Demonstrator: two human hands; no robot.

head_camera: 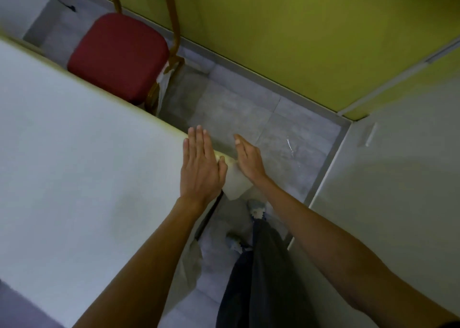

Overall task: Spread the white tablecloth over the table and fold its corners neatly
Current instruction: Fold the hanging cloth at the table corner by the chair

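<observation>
The white tablecloth (74,153) covers the table that fills the left half of the view. Its near right corner lies under my hands. My left hand (200,164) lies flat with straight fingers on the cloth at the table's corner edge. My right hand (247,157) is held flat and upright against the hanging corner flap (236,184), fingers straight. The flap droops below the table edge between the two hands.
A red padded chair (117,56) with a wooden frame stands behind the table's far edge. A yellow-green wall (298,29) and a grey wall (398,191) box in the tiled floor (249,108). My legs and shoes (256,208) stand right of the table.
</observation>
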